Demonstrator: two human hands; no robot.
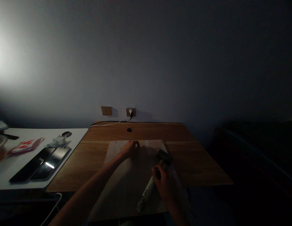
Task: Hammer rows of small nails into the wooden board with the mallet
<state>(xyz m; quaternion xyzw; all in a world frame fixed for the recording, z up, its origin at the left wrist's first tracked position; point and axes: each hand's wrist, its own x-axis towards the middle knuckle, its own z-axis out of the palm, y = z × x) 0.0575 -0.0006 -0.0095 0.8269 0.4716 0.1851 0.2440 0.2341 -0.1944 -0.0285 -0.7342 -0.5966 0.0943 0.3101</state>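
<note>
A pale wooden board lies on the brown wooden table. My right hand is closed round the handle of a hammer, close below its dark head. The worn, pale handle slants down to the left over the board. Toward the board's far edge, my left hand has its fingers bent together, low over the surface. What is between those fingertips, if anything, is too dark and small to see. A few thin, nail-like pins stand near the far edge, between my left hand and the hammer head.
Behind the brown table is a wall with two sockets, one holding a white plug with a cable. On the white table at left lie two dark phone-like slabs, a red-and-white packet and a crumpled clear bag.
</note>
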